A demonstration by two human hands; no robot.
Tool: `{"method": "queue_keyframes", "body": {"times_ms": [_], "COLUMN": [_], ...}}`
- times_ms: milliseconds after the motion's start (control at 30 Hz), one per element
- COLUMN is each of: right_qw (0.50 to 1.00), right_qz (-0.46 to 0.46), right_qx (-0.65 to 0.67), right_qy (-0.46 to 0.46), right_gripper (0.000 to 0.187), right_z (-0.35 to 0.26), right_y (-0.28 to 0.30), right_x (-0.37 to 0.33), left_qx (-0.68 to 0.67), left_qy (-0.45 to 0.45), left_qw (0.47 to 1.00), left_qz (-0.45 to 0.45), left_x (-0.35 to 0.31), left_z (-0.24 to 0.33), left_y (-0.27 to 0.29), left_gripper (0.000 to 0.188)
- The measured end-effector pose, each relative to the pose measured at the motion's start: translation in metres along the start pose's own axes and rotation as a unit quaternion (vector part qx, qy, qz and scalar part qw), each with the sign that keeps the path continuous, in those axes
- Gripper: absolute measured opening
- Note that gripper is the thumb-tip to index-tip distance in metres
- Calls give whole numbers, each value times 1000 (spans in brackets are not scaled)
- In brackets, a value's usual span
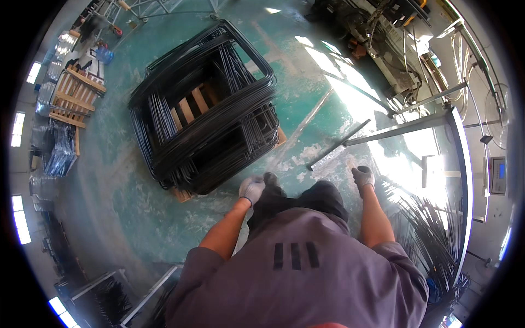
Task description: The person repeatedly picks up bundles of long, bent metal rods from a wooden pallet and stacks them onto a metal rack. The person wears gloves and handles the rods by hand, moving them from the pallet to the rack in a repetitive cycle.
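Observation:
A big stack of black bent metal rod frames lies on a wooden pallet on the green floor, ahead and to the left. My left hand, in a light work glove, hangs just off the stack's near corner, fingers loosely curled, with nothing visible in it. My right hand, also gloved, is held out to the right with its fingers curled in and nothing seen in its grip. It is above the floor near a bundle of straight black rods. A dark shoe shows beside my left hand.
A loose metal bar lies on the floor ahead of my right hand. A steel rack frame and machinery stand at the right. Wooden pallets and more rod bundles are at far left.

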State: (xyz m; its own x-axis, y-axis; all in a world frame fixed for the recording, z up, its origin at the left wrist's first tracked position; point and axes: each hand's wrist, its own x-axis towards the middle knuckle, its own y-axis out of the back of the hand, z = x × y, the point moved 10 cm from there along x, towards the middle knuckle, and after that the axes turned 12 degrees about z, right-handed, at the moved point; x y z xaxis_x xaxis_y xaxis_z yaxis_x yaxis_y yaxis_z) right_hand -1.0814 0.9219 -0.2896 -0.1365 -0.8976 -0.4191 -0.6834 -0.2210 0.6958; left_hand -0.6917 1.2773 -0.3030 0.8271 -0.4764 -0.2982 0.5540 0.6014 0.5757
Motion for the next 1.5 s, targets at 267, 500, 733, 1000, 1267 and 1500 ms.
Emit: {"method": "queue_keyframes", "body": {"times_ms": [267, 500, 733, 1000, 1267, 1500], "right_qw": [977, 962, 946, 662, 592, 398], "right_qz": [-131, -229, -313, -686, -742, -790], "right_qx": [-72, -65, 51, 237, 251, 374], "right_qy": [149, 131, 66, -189, -189, -278], "right_gripper": [57, 68, 86, 88, 60, 59], "right_z": [-151, -252, -333, -393, -446, -540], "right_y": [-135, -278, -469, -644, -587, -452], "right_x": [10, 87, 183, 141, 51, -101], "left_qx": [-171, -324, -364, -210, -300, -561], "left_qy": [16, 121, 170, 228, 273, 223], "left_qw": [981, 937, 913, 945, 913, 795], "left_qz": [87, 40, 78, 99, 32, -57], "left_x": [112, 198, 344, 498, 531, 532], "left_z": [35, 78, 114, 118, 136, 257], "left_y": [66, 28, -8, -48, -64, 38], "left_gripper": [16, 16, 20, 59, 65, 51]}}
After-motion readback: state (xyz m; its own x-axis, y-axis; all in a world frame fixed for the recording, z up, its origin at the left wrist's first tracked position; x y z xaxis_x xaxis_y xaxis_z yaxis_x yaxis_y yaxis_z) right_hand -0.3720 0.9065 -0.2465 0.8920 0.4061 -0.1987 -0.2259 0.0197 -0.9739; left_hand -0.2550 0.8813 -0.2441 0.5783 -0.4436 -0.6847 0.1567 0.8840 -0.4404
